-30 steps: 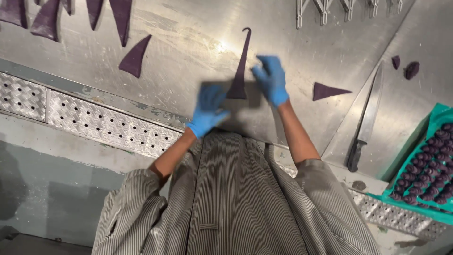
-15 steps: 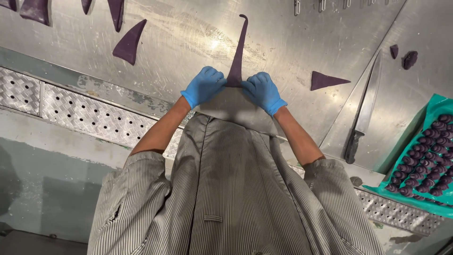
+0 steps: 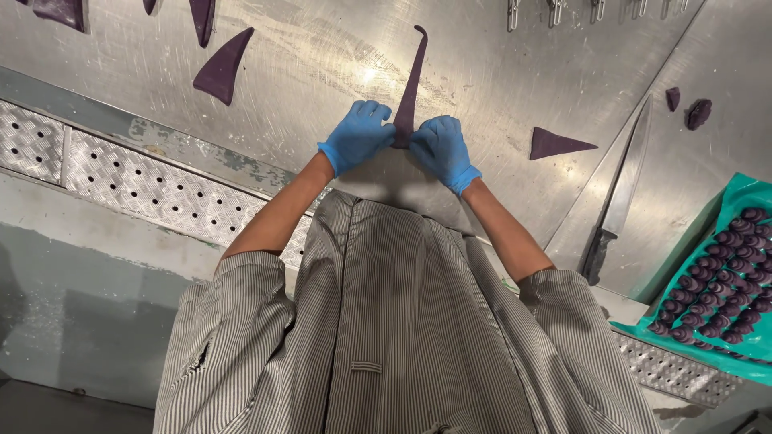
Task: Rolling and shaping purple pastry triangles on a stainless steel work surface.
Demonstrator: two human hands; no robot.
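Observation:
A long, narrow purple dough triangle (image 3: 411,84) lies on the steel worktable (image 3: 322,64), its thin tip pointing away from me. My left hand (image 3: 356,137) and my right hand (image 3: 445,151), both in blue gloves, press side by side on its wide near end, fingers curled over the dough. The wide end is hidden under my fingers.
More purple dough triangles lie at the left (image 3: 220,64) and right (image 3: 557,144). A long knife (image 3: 618,193) rests at the right. A teal tray (image 3: 728,277) with several rolled purple pieces stands at the far right. Perforated metal edging (image 3: 129,181) runs along the table front.
My hands came together from apart onto the wide end of the dough triangle and now curl over it, slightly farther up the table.

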